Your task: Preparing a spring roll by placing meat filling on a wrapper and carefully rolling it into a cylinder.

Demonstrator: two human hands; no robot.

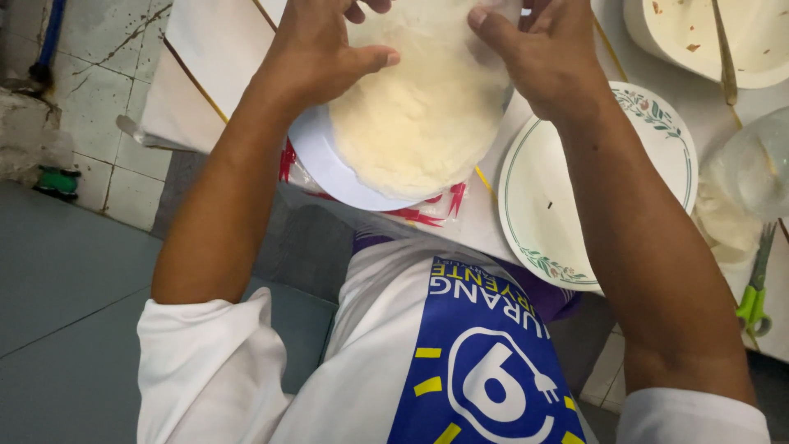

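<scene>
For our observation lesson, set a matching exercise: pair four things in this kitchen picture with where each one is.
Things:
1. thin pale round wrapper sheets
2. white plate with green floral rim
3. green-handled scissors
4. left hand

Places:
A. far right edge
B. under the right forearm
C. gripping the stack's left side
D. on a white round plate

Pairs: 1-D, 2-B, 3-A, 4-C

My worktop (205, 49), covered white, carries a floral-rimmed plate (542, 205), a white bowl (657, 37), green-handled scissors (754, 300) and a plastic bag (752, 177).
</scene>
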